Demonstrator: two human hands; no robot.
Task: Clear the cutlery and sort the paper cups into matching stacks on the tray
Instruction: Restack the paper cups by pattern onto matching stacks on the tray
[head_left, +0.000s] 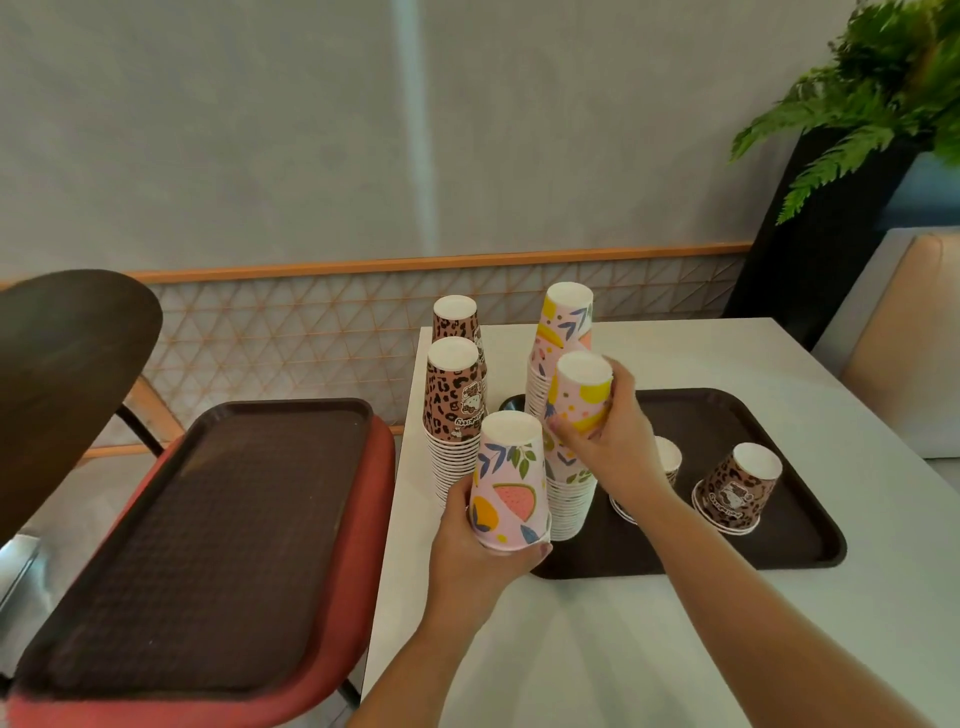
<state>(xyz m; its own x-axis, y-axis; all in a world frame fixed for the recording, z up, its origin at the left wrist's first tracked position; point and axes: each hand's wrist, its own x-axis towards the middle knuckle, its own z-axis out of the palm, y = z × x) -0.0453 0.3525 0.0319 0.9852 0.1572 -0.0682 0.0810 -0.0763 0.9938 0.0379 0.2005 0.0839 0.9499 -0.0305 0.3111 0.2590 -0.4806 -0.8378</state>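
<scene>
A dark brown tray (779, 540) lies on the white table. My left hand (470, 551) grips an upside-down pink fruit-print cup (511, 483) at its rim, above the tray's near left corner. My right hand (608, 441) holds another pink fruit-print cup (582, 392) upside down beside a tall fruit-print stack (566, 322). Two tall leopard-print stacks (452, 395) stand at the table's left edge. A short leopard-print stack (737, 488) sits on the tray at the right, and another cup (667, 457) is partly hidden behind my right wrist. No cutlery is visible.
A second brown tray (218, 545) rests on a red chair seat (363, 597) to the left of the table. A dark chair back (67, 364) is at far left. A padded bench (904, 332) and a black planter with a fern (883, 93) stand at right.
</scene>
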